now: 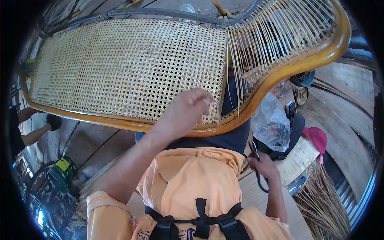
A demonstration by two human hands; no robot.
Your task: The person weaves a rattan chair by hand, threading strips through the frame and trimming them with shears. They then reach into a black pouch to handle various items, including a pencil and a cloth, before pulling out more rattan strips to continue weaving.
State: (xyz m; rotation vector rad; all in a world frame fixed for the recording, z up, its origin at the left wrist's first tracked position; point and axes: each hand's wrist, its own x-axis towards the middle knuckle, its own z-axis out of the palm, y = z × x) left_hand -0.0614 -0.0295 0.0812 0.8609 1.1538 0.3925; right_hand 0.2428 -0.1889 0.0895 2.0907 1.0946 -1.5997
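A long curved wooden frame (288,64) lies across my lap, with a woven cane panel (120,60) of small open holes. My left hand (188,108) is over the near right corner of the weave, its fingers curled together and slightly blurred; anything between them is too small to make out. At my right side, low beside my hip, my right hand (264,166) is closed around scissors (262,185) with dark handles. On the frame's narrower right section, single cane strands (276,36) run across with gaps between them.
Right of me are a clear plastic bag (272,124), a black bag (295,134), a pink cap (316,139), a water bottle (296,185) and a bundle of loose cane strands (322,200). A green bucket (63,174) stands at left, near another person's arm (34,137).
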